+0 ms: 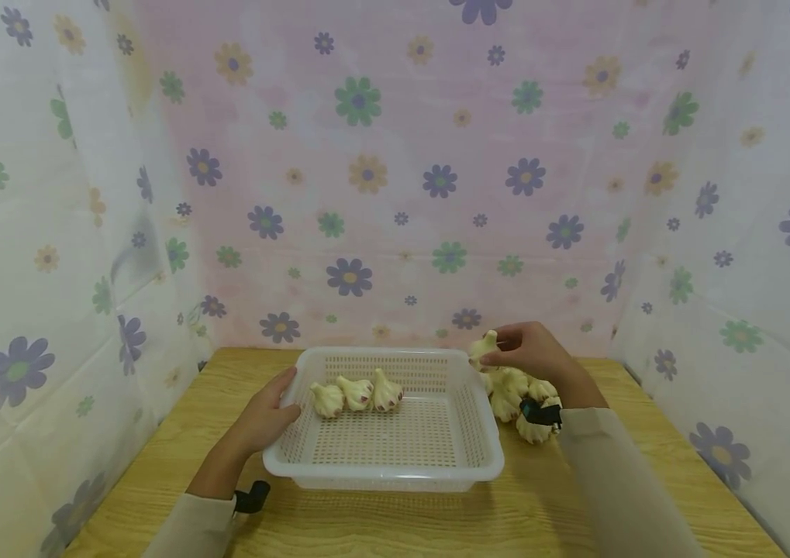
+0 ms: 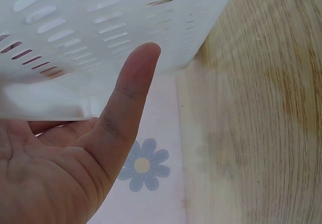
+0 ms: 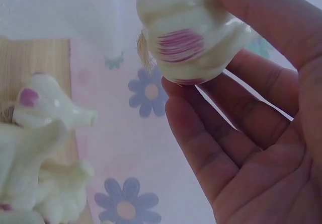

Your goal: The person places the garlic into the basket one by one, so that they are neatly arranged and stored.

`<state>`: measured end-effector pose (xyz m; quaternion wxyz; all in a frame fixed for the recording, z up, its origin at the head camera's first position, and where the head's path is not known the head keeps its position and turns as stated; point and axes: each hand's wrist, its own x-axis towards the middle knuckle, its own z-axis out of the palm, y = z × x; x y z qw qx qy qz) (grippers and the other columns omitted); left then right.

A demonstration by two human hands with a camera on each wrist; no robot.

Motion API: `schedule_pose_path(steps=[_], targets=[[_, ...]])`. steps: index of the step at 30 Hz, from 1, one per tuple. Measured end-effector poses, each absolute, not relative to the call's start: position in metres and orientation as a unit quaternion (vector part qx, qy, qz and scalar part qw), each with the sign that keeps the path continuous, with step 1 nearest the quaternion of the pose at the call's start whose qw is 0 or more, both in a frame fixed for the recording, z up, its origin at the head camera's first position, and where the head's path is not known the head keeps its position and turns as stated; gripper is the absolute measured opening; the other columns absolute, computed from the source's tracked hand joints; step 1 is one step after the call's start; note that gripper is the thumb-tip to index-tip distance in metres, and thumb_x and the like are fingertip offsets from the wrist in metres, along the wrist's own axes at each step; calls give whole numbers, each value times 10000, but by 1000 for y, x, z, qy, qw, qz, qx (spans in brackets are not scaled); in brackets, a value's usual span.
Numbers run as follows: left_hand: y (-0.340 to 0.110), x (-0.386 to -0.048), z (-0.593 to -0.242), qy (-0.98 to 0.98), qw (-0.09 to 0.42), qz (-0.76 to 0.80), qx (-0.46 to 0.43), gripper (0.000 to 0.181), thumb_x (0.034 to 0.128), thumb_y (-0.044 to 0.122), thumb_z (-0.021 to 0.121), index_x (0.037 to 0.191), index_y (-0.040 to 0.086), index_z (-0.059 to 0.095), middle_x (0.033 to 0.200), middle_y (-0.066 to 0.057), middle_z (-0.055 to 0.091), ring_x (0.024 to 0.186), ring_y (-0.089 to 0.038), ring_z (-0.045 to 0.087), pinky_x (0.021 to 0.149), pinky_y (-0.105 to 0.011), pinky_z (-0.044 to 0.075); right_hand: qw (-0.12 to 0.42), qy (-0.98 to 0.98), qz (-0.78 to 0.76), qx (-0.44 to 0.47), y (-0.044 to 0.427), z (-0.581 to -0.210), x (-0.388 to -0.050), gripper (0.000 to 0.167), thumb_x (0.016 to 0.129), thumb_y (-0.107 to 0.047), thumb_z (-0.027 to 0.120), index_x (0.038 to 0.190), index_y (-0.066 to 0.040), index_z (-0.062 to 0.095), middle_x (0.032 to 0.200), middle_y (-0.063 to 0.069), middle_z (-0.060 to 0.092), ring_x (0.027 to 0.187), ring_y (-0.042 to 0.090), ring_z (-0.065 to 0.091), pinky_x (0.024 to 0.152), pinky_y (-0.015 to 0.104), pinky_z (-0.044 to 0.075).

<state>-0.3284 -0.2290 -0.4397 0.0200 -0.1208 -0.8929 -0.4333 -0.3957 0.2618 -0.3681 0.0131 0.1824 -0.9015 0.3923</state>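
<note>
While gripping the left side of a white, rectangular, slotted plastic basket (image 1: 381, 471) with the left hand (image 1: 263, 418), thumb straight, pinches a glossy cream, purple-streaked garlic bulb (image 1: 482, 346) in the partly curled right hand (image 1: 536, 353) by the far right corner, near similar bulbs (image 1: 508, 385) piled on a yellow wood-grain table (image 1: 157, 480).

Booth-like set-up, kind of room unclear: flower-print sheets (image 1: 401, 139) on three sides, wood-grain table (image 1: 178, 434).
</note>
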Motion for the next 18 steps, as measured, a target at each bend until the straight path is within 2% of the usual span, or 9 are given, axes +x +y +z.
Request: schedule_pose_path(steps=[3,6,9,11,13,14,16,18], targets=[[-229,-327,-439,-893,21,-434,-121,783,946,91,549,1630,-37,189,1705,-255,160,1561,-474,167,1232,-618,201,8,-901,390,193,248,-365,-400,598,844,-451,836,1278,-60,706,1245,148,727,1115,313,701,943,513,584],[-230,-326,-438,-893,22,-432,-122,783,945,86,554,1626,-45,192,1702,-262,162,1558,-480,170,1230,-622,205,6,-901,382,205,233,-361,-405,423,842,-442,839,1123,-135,767,1135,62,757,1017,222,705,913,471,590],[-229,-325,-437,-893,20,-434,-121,781,949,85,554,1628,-43,189,1704,-258,156,1559,-480,165,1229,-627,205,-2,-900,381,213,219,-360,-409,320,832,-428,852,908,-143,728,912,-12,693,807,132,599,744,372,546],[-229,-326,-437,-893,21,-433,-123,779,950,85,551,1628,-43,188,1705,-257,154,1560,-479,162,1230,-625,201,-8,-902,374,217,211,-361,-411,374,830,-424,855,801,-133,622,814,-28,586,750,111,515,668,337,457],[-229,-326,-438,-894,21,-431,-124,779,950,88,546,1628,-43,185,1706,-257,151,1561,-480,160,1230,-626,200,-14,-902,372,217,203,-363,-412,418,818,-411,868,770,-130,562,808,-21,545,767,120,505,658,350,428],[-229,-327,-438,-893,22,-432,-123,778,951,87,544,1629,-41,186,1707,-255,151,1563,-477,158,1232,-623,196,-14,-904,370,215,199,-364,-412,381,812,-410,873,785,-151,595,850,-47,583,816,111,551,690,342,469],[-229,-328,-439,-894,22,-430,-123,776,952,86,541,1630,-39,184,1707,-256,152,1564,-476,156,1233,-621,191,-25,-903,370,218,191,-367,-414,393,813,-391,875,775,-124,590,813,-24,569,790,130,539,687,368,463],[-229,-329,-440,-895,22,-428,-123,774,954,84,540,1630,-40,184,1706,-258,154,1564,-477,158,1233,-621,191,-29,-902,371,219,185,-370,-416,348,803,-386,884,803,-127,652,826,-56,591,781,112,532,703,356,489]])
